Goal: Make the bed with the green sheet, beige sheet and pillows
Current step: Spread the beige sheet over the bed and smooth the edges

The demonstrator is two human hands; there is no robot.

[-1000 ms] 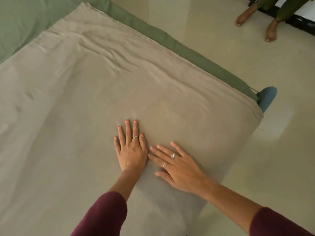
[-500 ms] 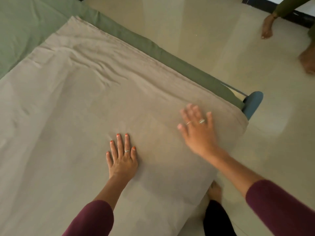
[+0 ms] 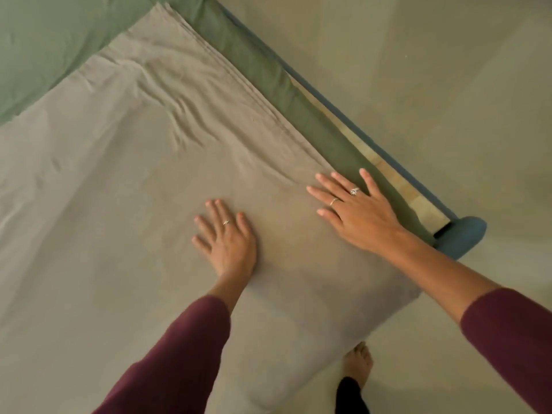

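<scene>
Head view, both hands flat with straight fingers on beige sheet [image 3: 125, 204], left hand [image 3: 228, 239] mid-sheet, right hand [image 3: 355, 210] at its edge beside green sheet [image 3: 268, 73]

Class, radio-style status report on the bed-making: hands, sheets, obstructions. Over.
Left hand flat on beige sheet. Right hand flat at its edge, thumb on green sheet. Wrinkles ahead. No pillows in view.

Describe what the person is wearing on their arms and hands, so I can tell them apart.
Both arms wear maroon long sleeves pushed up the forearm. The left hand has one thin ring. The right hand has two rings, one with a larger stone-like top. No gloves or watch show.
</scene>
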